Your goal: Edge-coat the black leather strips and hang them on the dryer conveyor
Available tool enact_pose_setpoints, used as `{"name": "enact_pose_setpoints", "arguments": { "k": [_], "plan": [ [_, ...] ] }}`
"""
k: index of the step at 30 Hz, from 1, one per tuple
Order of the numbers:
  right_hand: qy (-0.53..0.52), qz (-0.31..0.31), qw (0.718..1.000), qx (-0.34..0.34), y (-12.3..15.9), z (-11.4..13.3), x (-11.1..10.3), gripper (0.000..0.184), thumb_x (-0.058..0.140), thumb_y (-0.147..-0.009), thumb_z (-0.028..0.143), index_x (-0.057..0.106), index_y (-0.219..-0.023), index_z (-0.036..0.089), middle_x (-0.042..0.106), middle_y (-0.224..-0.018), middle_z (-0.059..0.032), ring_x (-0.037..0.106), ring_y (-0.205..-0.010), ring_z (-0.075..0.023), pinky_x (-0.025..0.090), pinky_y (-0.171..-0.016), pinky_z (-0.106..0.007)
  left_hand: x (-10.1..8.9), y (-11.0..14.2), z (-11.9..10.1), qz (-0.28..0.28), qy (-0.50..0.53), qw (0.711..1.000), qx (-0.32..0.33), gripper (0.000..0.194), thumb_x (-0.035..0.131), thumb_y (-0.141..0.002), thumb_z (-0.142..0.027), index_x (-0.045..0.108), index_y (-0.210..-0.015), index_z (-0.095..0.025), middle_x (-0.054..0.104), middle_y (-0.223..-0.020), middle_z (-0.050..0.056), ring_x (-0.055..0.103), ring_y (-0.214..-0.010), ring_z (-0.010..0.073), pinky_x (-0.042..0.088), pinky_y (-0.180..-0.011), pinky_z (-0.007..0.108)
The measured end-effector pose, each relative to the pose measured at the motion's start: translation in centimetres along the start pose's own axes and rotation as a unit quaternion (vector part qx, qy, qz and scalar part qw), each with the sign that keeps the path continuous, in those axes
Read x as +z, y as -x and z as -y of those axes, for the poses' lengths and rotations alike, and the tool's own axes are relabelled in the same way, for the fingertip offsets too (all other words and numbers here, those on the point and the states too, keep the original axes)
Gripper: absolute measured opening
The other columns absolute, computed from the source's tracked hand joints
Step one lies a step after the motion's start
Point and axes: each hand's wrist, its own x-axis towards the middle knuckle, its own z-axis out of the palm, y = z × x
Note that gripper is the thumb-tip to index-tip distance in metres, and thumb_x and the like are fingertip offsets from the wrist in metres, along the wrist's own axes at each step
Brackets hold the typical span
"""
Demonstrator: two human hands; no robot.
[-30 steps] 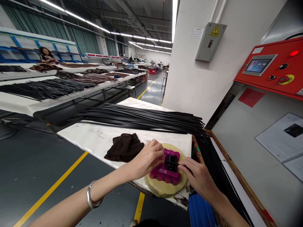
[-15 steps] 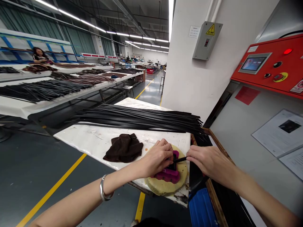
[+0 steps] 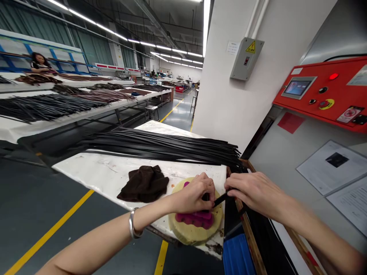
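A black strap (image 3: pixel 220 200) stretches between my two hands, over the right side of a round, yellowish pad (image 3: pixel 186 237). My left hand (image 3: pixel 197 194) is closed, thumb and fingers pinching at the strap's left end; something dark shows between them, partly hidden. Beneath that hand a magenta holder with a wavy edge (image 3: pixel 197 220) sits on the pad. My right hand (image 3: pixel 249 191) grips the strap just past the table's right edge, knuckles up. Left of the pad lies a crumpled dark brown cloth (image 3: pixel 145 184).
A long bundle of black straps (image 3: pixel 160 145) lies across the far side of the white table (image 3: pixel 94 168). To the right are a wooden-edged frame (image 3: pixel 252 244), a blue ribbed thing (image 3: pixel 238 255) and a red control panel (image 3: pixel 321 91). A person (image 3: pixel 41 65) sits far left.
My left hand has come up off the magenta holder a little, and the strap now slants more steeply between my hands. The view has shifted slightly.
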Motion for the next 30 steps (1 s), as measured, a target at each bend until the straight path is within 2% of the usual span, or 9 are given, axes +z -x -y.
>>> {"name": "enact_pose_setpoints", "arguments": {
  "k": [2,5,7,9,12,15,17,24,30],
  "plan": [
    [-0.085,-0.028,0.996,-0.009,0.7,-0.8,0.1,0.007,0.065,-0.092,0.024,0.064,-0.099,0.026,0.064,-0.094,0.0015,0.060,-0.081,-0.0148,0.041,-0.067,-0.028,-1.1,-0.5,0.3,0.024,0.110,0.993,-0.019,0.004,0.071,-0.074,-0.014,0.069,-0.075,-0.018,0.064,-0.088,0.002,0.054,-0.096,0.0190,0.041,-0.090,0.030],
    [-0.163,-0.127,0.975,-0.082,1.7,-1.4,1.6,0.023,0.064,-0.093,0.019,0.066,-0.114,0.029,0.065,-0.103,-0.0020,0.060,-0.090,-0.0151,0.047,-0.077,-0.027,-2.8,-0.8,0.8,0.087,0.260,0.960,-0.057,0.009,0.076,-0.072,-0.026,0.072,-0.072,-0.018,0.062,-0.078,0.002,0.058,-0.084,0.0182,0.045,-0.078,0.029],
    [-0.173,-0.197,0.959,-0.108,2.1,-1.2,3.2,0.034,0.058,-0.094,0.010,0.063,-0.123,0.029,0.065,-0.103,-0.0042,0.059,-0.089,-0.0152,0.049,-0.075,-0.027,-4.0,-0.8,0.9,0.125,0.288,0.947,-0.070,0.016,0.077,-0.072,-0.034,0.074,-0.072,-0.019,0.063,-0.079,0.002,0.059,-0.082,0.0188,0.046,-0.077,0.029],
    [-0.186,-0.245,0.947,-0.088,2.1,-0.5,4.8,0.038,0.056,-0.094,0.005,0.063,-0.124,0.027,0.066,-0.101,-0.0055,0.060,-0.088,-0.0153,0.050,-0.072,-0.026,-5.4,-0.5,0.9,0.119,0.248,0.958,-0.084,0.022,0.079,-0.071,-0.041,0.075,-0.077,-0.020,0.066,-0.086,0.003,0.060,-0.089,0.0205,0.045,-0.082,0.029],
    [-0.246,-0.289,0.925,-0.018,1.7,0.9,7.1,0.029,0.055,-0.095,0.007,0.067,-0.115,0.025,0.067,-0.095,-0.0041,0.063,-0.085,-0.0143,0.051,-0.073,-0.025,-7.3,0.6,1.0,-0.034,0.188,0.972,-0.137,0.032,0.075,-0.074,-0.049,0.075,-0.090,-0.021,0.069,-0.095,0.004,0.058,-0.094,0.0215,0.042,-0.082,0.029],
    [-0.322,-0.293,0.899,0.048,1.0,2.1,8.9,0.020,0.058,-0.095,0.013,0.069,-0.106,0.025,0.067,-0.089,-0.0008,0.064,-0.081,-0.0130,0.050,-0.074,-0.023,-7.8,2.5,1.5,-0.218,0.220,0.932,-0.189,0.040,0.059,-0.086,-0.056,0.072,-0.095,-0.020,0.068,-0.097,0.005,0.057,-0.092,0.0197,0.041,-0.080,0.028],
    [-0.351,-0.284,0.889,0.076,0.5,2.9,9.9,0.015,0.059,-0.095,0.018,0.070,-0.103,0.025,0.067,-0.087,0.0004,0.063,-0.079,-0.0125,0.049,-0.072,-0.023,-7.0,4.1,1.8,-0.290,0.265,0.896,-0.206,0.045,0.053,-0.089,-0.058,0.071,-0.096,-0.018,0.067,-0.098,0.006,0.056,-0.089,0.0184,0.042,-0.080,0.029],
    [-0.359,-0.255,0.890,0.113,0.1,4.1,12.1,0.012,0.058,-0.096,0.023,0.069,-0.097,0.023,0.067,-0.086,0.0002,0.062,-0.080,-0.0127,0.046,-0.070,-0.021,-1.6,9.5,1.4,-0.422,0.361,0.789,-0.262,0.048,0.056,-0.088,-0.058,0.069,-0.101,-0.014,0.067,-0.096,0.009,0.057,-0.083,0.0182,0.045,-0.079,0.030],
    [-0.357,-0.239,0.895,0.120,0.3,4.4,13.0,0.012,0.056,-0.097,0.024,0.068,-0.098,0.025,0.067,-0.088,0.0009,0.063,-0.081,-0.0130,0.046,-0.071,-0.022,0.1,11.7,1.6,-0.464,0.377,0.734,-0.321,0.048,0.058,-0.087,-0.058,0.070,-0.100,-0.013,0.067,-0.094,0.009,0.057,-0.083,0.0194,0.047,-0.078,0.030]
  ]
}}
